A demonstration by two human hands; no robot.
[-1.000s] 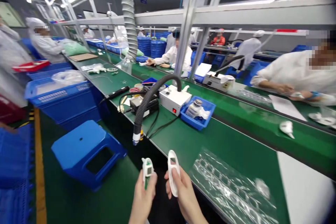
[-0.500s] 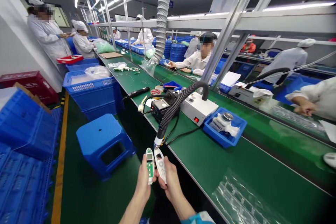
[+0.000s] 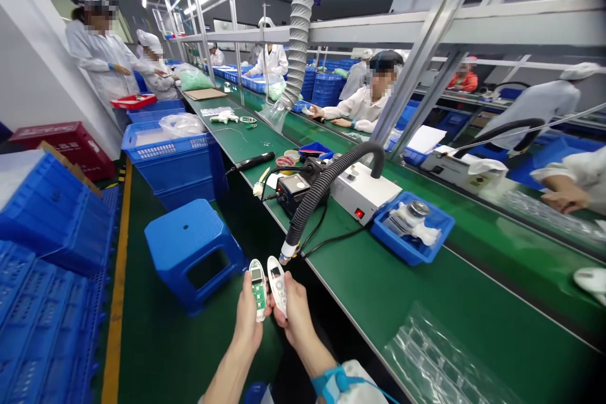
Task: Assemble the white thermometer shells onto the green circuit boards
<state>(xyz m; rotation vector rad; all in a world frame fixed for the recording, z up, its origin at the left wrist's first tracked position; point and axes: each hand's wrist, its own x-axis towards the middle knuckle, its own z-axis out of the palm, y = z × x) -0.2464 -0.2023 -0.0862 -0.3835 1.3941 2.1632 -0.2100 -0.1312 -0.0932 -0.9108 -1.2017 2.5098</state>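
Note:
My left hand is closed round a white device half with a green circuit board showing on its face. My right hand grips a white plastic cover with a small window near its top. The two parts stand upright side by side, almost touching, held in front of the green workbench edge. Just above the cover hangs the tip of a black corrugated hose.
On the bench sit a black soldering station, a white box with a red light, a blue tray and clear plastic sheeting. A blue stool and blue crates stand at left. Several workers in white sit around.
The two parts have come together from well apart to side by side. My view has swung left, showing more of the aisle and crates.

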